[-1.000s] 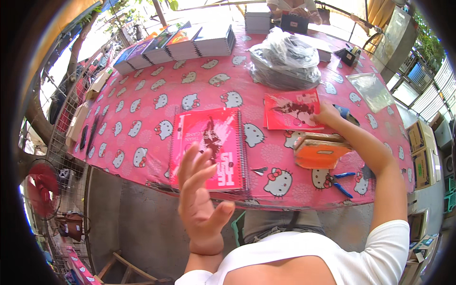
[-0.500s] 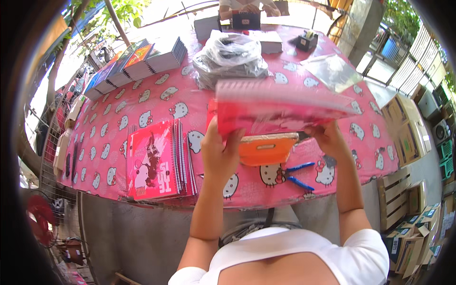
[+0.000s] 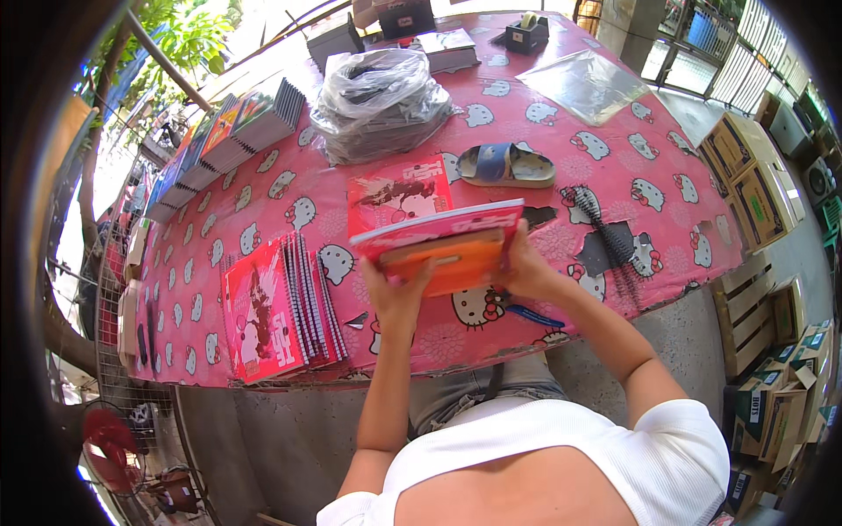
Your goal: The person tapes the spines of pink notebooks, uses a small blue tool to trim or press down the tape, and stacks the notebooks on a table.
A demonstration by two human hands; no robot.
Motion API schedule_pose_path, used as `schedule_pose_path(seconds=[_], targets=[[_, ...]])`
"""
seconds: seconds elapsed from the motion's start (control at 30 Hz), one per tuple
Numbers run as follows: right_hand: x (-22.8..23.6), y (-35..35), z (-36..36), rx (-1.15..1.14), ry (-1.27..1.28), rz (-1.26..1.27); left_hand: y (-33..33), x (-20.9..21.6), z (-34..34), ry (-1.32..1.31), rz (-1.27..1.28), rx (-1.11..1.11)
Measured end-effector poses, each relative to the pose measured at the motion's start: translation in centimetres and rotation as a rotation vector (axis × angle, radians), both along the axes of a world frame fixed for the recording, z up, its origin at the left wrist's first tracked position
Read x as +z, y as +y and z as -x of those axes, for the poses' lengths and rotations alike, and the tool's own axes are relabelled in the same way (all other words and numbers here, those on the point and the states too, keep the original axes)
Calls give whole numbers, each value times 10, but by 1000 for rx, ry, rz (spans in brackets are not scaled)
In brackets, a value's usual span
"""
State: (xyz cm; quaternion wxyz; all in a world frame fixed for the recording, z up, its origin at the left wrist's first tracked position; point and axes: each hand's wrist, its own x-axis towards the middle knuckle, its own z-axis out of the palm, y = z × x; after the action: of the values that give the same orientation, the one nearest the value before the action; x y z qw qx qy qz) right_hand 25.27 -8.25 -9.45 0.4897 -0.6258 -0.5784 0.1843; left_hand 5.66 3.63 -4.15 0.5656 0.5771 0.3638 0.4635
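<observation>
Between both hands is a pink-and-red notebook [image 3: 438, 223], tilted with its long page edge facing up. An orange block [image 3: 452, 270] with a small slot shows directly in front of it; whether I hold that too, I cannot tell. My left hand [image 3: 396, 294] grips the left end, its fingers closed. At the right end, my right hand [image 3: 529, 266] is also closed. Blue-handled pliers [image 3: 537, 316] lie partly under my right forearm. Just beyond the held notebook, another red notebook [image 3: 399, 193] rests flat on the pink patterned tablecloth [image 3: 447, 337].
Left of my hands is a stack of red spiral notebooks [image 3: 267, 311]. Farther off are a plastic-wrapped bundle [image 3: 381, 110], a row of notebooks [image 3: 228, 136], a slide sandal [image 3: 507, 166], clear sheets [image 3: 586, 86] and a tape dispenser [image 3: 526, 33]. Black spiral coils [image 3: 607, 232] lie right.
The notebook has come down and closer to me, now level with the orange block. The sandal, the black coils and the flat red notebook are now uncovered. My view has shifted slightly.
</observation>
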Motion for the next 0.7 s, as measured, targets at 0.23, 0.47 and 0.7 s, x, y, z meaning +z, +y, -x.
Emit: schedule_pose_path(seconds=[0.23,0.47,0.7], targets=[[46,-22,40,217,-156,201,-11,-16,88,-27,46,15],[45,-50,-108,-783,-693,302,-40,66,58,421,-870,192],[59,-43,-96,-625,-698,116,-45,70,16,972,-1184,-58]])
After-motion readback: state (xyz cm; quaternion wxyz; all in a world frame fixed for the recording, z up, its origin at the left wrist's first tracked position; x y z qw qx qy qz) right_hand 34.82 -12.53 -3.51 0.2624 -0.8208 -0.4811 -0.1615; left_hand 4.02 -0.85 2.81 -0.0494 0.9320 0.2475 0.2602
